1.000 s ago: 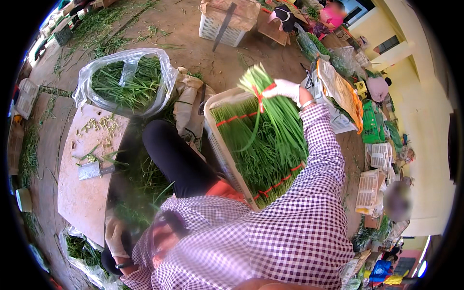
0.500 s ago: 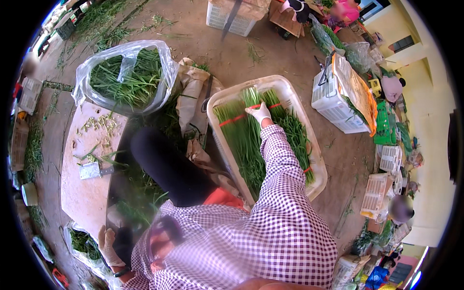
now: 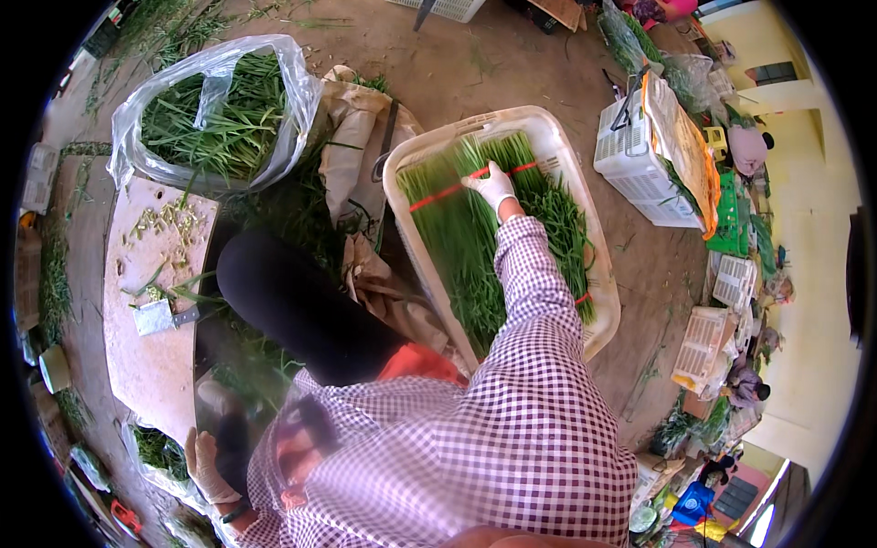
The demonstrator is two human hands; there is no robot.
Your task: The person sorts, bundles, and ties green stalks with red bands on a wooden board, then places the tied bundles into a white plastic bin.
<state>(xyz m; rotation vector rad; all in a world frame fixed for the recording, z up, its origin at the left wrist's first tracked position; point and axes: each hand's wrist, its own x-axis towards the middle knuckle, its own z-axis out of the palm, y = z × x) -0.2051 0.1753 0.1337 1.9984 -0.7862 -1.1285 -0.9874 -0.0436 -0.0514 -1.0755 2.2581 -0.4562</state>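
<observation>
Right hand [image 3: 494, 189], gloved, upper centre of the head view: thumb and forefinger apart over a green bunch [image 3: 479, 224] in the white basket [image 3: 512, 117], by its red band [image 3: 480, 173]; cannot tell if gripping. Bunch runs down-frame from it, long axis near vertical, checked sleeve [image 3: 539, 274] reaching up alongside. Left hand [image 3: 206, 466] farther, lower left, fingers loosely extended.

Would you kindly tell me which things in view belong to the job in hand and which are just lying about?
Likely the job:
right hand
red-banded greens
pale crate holding them
cleaver
board

Seemingly lying about:
green crate
round pale tub
</observation>
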